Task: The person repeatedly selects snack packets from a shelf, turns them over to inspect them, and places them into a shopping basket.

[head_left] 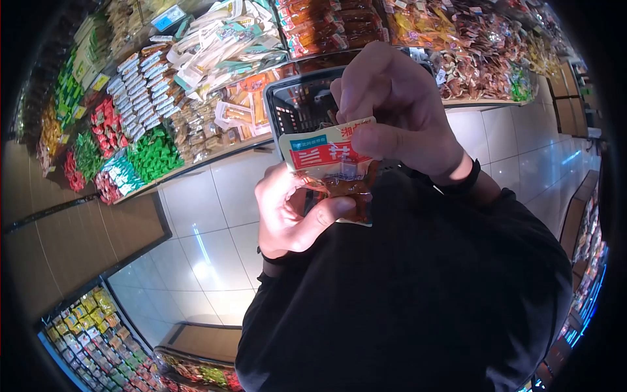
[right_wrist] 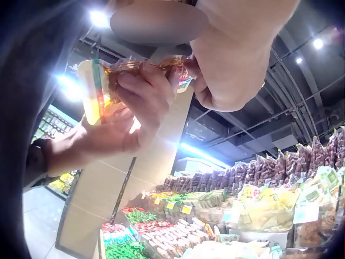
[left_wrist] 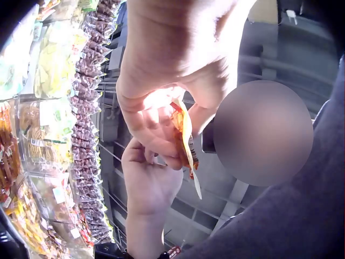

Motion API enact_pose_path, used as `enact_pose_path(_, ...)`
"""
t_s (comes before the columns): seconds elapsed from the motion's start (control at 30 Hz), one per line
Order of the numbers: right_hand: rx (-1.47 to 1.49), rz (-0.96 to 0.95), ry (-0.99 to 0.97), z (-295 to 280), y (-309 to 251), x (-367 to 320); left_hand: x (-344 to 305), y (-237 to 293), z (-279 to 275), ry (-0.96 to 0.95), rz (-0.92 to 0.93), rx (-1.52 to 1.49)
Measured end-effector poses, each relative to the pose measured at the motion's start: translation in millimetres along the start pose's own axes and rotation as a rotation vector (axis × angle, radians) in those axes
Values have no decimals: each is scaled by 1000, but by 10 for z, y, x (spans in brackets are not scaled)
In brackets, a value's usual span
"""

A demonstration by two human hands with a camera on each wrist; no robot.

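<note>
A small snack packet (head_left: 320, 157) with a red and cream label and a clear, reddish-brown lower part is held in front of the chest. My left hand (head_left: 284, 212) grips its lower part, thumb across the front. At the packet's upper right corner, my right hand (head_left: 405, 114) pinches the edge between thumb and fingers. Seen edge-on in the left wrist view, the packet (left_wrist: 186, 135) sits between the fingers of the left hand (left_wrist: 178, 59). The right wrist view shows the left fingers wrapped over the packet (right_wrist: 97, 91), with the right hand (right_wrist: 234, 65) at its far end.
Behind the hands is a black shopping basket (head_left: 277, 108). Sloping display bins of packaged snacks (head_left: 228, 46) run along the far side, with green packets (head_left: 155, 151) at the left. Tiled floor (head_left: 202, 215) lies below; more shelves (head_left: 98, 340) stand at lower left.
</note>
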State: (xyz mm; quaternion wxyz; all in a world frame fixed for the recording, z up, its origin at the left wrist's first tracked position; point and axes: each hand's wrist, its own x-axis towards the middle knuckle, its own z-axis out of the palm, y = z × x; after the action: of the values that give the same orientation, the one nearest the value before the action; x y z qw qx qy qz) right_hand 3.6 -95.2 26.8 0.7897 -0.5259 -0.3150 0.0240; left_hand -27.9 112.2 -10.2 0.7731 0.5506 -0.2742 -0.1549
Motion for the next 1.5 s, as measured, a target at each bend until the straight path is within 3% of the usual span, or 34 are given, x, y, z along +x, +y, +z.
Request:
enact_pose_path(0.13,4,10,4,17,-6,12,14,26,8,6,-16,-33)
enact_pose_path(0.2,-6,171,129,63,-35,15,24,38,7,-8,-13,-33)
enact_pose_path(0.37,49,46,30,-51,101,6,20,81,75,104,-61,-117)
enact_pose_path(0.87,2,100,86,-28,47,-24,25,51,57,79,-9,-62)
enact_pose_path(1.43,-27,30,42,95,-76,-23,34,-68,74,-8,56,-311)
enact_pose_path(1.5,-85,203,73,117,-175,-19,34,-58,75,-19,55,-317)
